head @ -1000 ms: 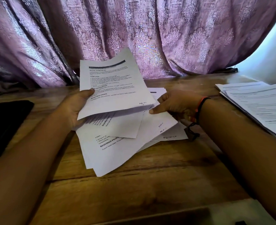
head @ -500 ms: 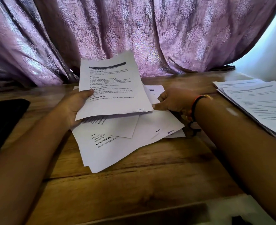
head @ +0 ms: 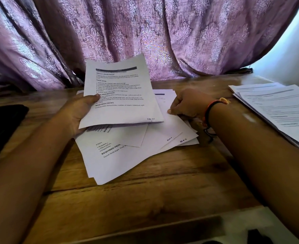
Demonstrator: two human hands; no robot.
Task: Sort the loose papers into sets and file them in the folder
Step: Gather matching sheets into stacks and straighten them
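My left hand point(head: 78, 113) holds a thin set of printed sheets point(head: 120, 95) tilted up off the table, thumb on top at its left edge. Under it a loose heap of white papers point(head: 127, 152) is fanned out on the wooden table point(head: 162, 187). My right hand point(head: 189, 104) rests on the right side of that heap, with thumb and fingers pinching the edge of one sheet point(head: 169, 124). A sorted stack of printed pages point(head: 275, 110) lies at the right. A black folder point(head: 2, 124) sits at the left edge.
A purple patterned curtain point(head: 145, 32) hangs right behind the table's far edge. A white surface point(head: 250, 226) with a dark object shows at the bottom right. A bright wall point(head: 289, 59) stands at the far right.
My right hand has shifted back and right along the heap, from under the held set to a sheet's edge. The left hand keeps the lifted set nearly still.
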